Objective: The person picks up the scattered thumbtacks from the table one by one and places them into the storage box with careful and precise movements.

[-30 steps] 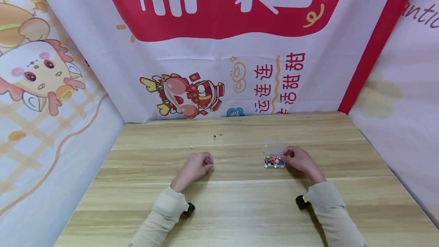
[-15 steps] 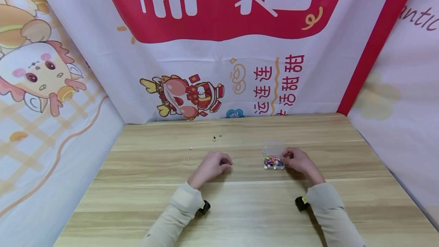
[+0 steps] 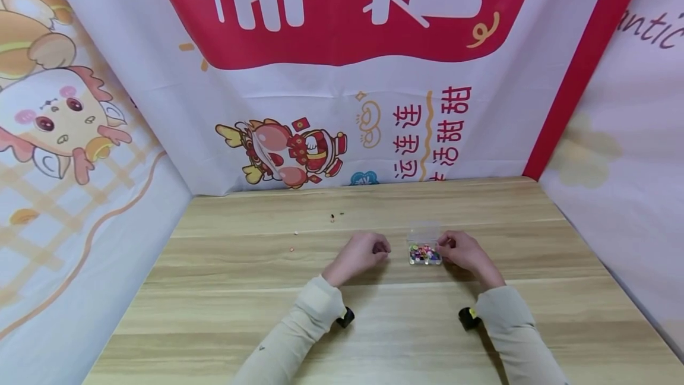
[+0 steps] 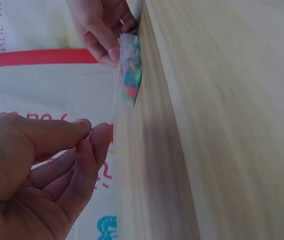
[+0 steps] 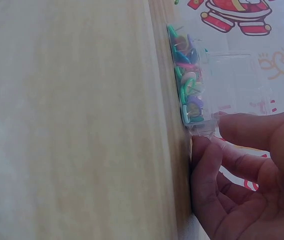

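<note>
A small clear plastic box (image 3: 425, 262) of colourful thumbtacks (image 5: 191, 85) sits on the wooden table, its see-through lid (image 3: 424, 232) raised at the back. My right hand (image 3: 464, 252) holds the box by its right end, thumb against its side and fingers curled below in the right wrist view. Just left of the box hovers my left hand (image 3: 360, 254), fingers loosely bent and thumb tip close to the index finger. Nothing shows between those fingertips in the left wrist view (image 4: 52, 165).
Several tiny pieces lie on the table's left and back part: a reddish one (image 3: 291, 249), a pale one (image 3: 296, 233) and a dark one (image 3: 332, 216). A printed cloth (image 3: 304, 88) hangs along the table's back edge, with more cloth at both sides.
My left hand has moved right across the table toward the box, uncovering the reddish piece behind it. My right hand and the box have stayed in place.
</note>
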Demonstrator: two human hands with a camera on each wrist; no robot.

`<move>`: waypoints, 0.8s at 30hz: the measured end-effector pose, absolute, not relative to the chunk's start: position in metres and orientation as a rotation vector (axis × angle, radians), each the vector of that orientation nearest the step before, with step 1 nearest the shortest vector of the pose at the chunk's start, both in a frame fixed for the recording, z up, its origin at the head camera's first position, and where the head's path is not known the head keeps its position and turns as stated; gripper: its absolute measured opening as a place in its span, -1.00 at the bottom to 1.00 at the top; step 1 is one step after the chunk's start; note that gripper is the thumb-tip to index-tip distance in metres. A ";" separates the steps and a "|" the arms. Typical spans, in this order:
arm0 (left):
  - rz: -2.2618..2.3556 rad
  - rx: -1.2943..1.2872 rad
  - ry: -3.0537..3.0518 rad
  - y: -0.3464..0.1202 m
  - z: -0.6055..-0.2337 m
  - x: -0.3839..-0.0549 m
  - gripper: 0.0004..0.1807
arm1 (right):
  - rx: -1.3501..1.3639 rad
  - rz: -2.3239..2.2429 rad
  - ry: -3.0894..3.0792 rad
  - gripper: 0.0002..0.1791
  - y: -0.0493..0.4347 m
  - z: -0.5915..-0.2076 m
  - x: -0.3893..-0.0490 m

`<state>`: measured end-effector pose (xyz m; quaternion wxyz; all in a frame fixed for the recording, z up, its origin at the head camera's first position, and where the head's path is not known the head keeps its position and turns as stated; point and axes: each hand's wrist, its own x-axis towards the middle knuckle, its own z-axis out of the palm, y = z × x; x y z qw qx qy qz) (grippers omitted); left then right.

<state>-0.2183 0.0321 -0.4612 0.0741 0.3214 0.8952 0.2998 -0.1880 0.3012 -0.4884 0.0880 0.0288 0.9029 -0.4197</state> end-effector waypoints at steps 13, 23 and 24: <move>0.908 1.031 2.666 0.070 -0.458 -0.224 -0.92 | 0.087 -1.237 2.705 -0.80 0.301 -0.489 -0.188; 0.933 1.046 2.653 0.087 -0.453 -0.227 -0.90 | 0.072 -1.248 2.716 -0.80 0.301 -0.492 -0.189; 0.926 1.046 2.654 0.088 -0.453 -0.228 -0.89 | 0.070 -1.250 2.720 -0.81 0.302 -0.492 -0.189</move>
